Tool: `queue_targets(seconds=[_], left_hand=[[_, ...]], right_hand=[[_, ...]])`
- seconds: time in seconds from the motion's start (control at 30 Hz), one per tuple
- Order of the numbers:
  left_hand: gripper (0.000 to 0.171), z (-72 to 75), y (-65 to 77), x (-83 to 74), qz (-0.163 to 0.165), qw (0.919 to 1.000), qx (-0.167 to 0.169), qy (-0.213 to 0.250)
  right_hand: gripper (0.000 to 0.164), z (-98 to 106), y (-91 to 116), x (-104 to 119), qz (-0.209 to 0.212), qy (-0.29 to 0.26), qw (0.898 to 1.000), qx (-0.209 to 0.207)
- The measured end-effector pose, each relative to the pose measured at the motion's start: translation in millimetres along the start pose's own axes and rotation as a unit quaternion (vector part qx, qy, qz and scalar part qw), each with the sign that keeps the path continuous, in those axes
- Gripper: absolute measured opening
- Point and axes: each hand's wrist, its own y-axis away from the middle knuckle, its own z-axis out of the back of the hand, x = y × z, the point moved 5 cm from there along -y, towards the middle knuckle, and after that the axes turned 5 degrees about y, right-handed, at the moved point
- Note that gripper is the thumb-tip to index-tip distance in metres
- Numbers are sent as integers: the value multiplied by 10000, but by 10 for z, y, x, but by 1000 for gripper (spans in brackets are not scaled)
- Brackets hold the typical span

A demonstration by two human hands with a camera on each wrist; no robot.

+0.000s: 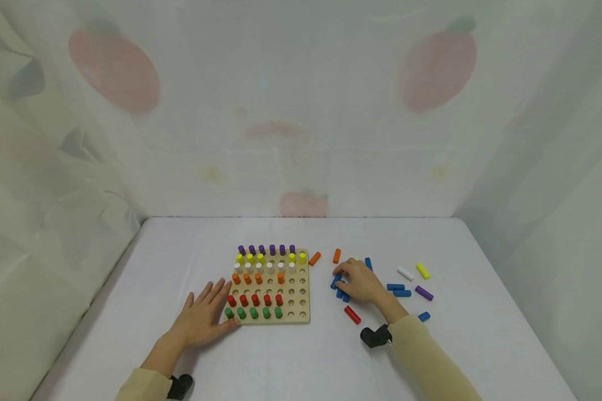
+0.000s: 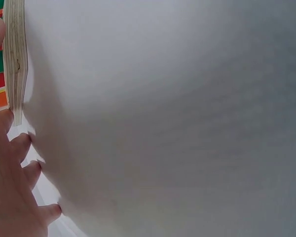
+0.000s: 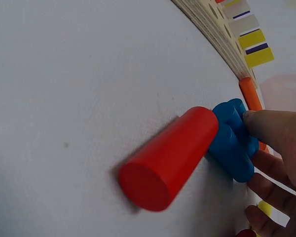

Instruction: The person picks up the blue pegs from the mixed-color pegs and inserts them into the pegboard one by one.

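Note:
A wooden pegboard (image 1: 297,309) holds rows of purple, yellow, white, orange, red and green pegs, with bare holes mostly on the right. My left hand (image 1: 200,320) lies with fingers spread at the board's left edge, its thumb by the front left corner. To the board's right, my right hand (image 1: 362,283) pinches a blue peg (image 1: 336,280) between thumb and fingers, amid a small cluster of blue pegs (image 3: 229,148). Just in front of that cluster lies a red peg (image 1: 352,314), large in the right wrist view.
Two orange pegs (image 1: 336,255) lie behind the right hand, one close to the board. Farther right are loose blue pegs (image 1: 402,293), a white peg (image 1: 405,273), a yellow peg (image 1: 422,271) and a purple peg (image 1: 423,293). Another blue peg (image 1: 423,316) lies beside the right sleeve.

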Motion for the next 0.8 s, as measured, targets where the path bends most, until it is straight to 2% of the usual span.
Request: queue_targets(seconds=[0.2,0.5,0.8], left_hand=[[93,-2,-10,3,23,10000,37,6],[93,-9,-21,12,60,9999,87,7],[93,1,-16,1,100,9999,129,5]], right_hand=[[19,6,-14,8,-145,14,9999,-69],[16,-3,-34,9,-121,24,9997,-210],[14,-22,-52,-3,-291,-92,9994,-149]])
